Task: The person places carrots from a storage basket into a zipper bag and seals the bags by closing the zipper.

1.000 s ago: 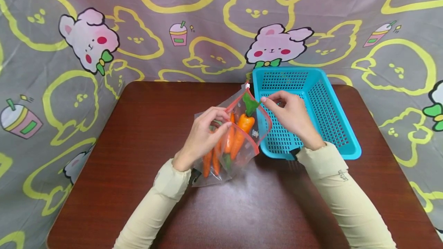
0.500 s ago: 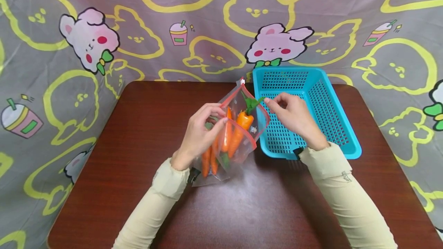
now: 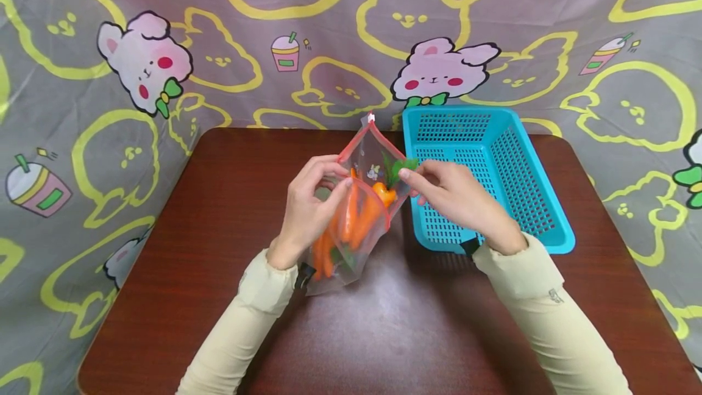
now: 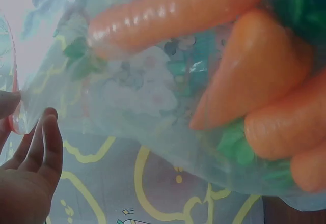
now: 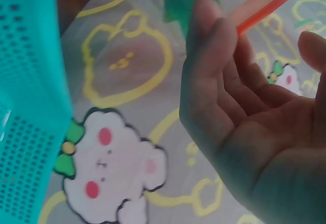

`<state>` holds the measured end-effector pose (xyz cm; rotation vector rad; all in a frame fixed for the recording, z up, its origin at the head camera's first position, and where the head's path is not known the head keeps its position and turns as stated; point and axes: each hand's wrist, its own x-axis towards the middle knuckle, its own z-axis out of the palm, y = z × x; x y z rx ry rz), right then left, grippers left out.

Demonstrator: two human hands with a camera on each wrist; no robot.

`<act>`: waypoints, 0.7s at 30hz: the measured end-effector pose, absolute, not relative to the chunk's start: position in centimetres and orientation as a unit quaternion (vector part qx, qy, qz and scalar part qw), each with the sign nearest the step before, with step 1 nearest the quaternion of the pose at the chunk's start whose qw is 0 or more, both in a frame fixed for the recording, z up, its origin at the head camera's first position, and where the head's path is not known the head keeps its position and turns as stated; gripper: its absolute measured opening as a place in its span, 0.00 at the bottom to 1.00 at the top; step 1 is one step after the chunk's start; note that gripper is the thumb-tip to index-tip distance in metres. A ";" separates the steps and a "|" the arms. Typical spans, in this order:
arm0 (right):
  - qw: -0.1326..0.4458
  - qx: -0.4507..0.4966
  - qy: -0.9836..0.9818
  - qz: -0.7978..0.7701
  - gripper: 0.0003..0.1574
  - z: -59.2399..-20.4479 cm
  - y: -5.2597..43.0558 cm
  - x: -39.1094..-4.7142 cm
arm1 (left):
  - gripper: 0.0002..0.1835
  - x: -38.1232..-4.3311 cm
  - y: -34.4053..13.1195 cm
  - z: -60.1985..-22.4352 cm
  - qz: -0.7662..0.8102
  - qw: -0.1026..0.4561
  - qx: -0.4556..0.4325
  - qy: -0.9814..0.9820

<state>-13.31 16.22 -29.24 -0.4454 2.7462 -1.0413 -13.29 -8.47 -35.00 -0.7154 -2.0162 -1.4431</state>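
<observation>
A clear zip bag (image 3: 359,258) with a red rim stands gaping and tilted, left of the basket. Inside it lie several orange carrots (image 3: 359,218) with green leaves. My left hand (image 3: 312,200) pinches the near-left part of the bag's rim; the left wrist view shows the carrots (image 4: 260,76) close up through the film. On the other side, my right hand (image 3: 457,197) pinches the bag's right rim, thumb over a carrot's green leaves (image 3: 396,169). In the right wrist view, the red strip (image 5: 275,7) runs in behind the fingers of that hand.
A blue perforated plastic basket (image 3: 548,200) stands at the back right of the brown wooden table (image 3: 230,200), just beside the bag. A grey cloth (image 3: 329,35) printed with rabbits and yellow outlines hangs behind and around the table.
The right hand has lowered slightly from the leaf tip to the bag's right rim. The bag's mouth has widened, its white slider has shifted left, and the front carrot's top sits lower.
</observation>
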 end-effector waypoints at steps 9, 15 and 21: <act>0.069 -0.204 0.907 -0.361 0.31 -27.8 13.9 -11.3 | 0.08 -13.0 -8.3 -34.4 -0.527 0.311 -0.265 -0.746; 0.061 -0.243 0.890 -0.381 0.33 -27.5 12.3 -10.1 | 0.08 -12.8 -8.2 -34.2 -0.518 0.321 -0.270 -0.746; 0.046 -0.286 0.875 -0.388 0.29 -27.4 11.0 -9.5 | 0.08 -12.7 -8.0 -34.1 -0.499 0.336 -0.280 -0.748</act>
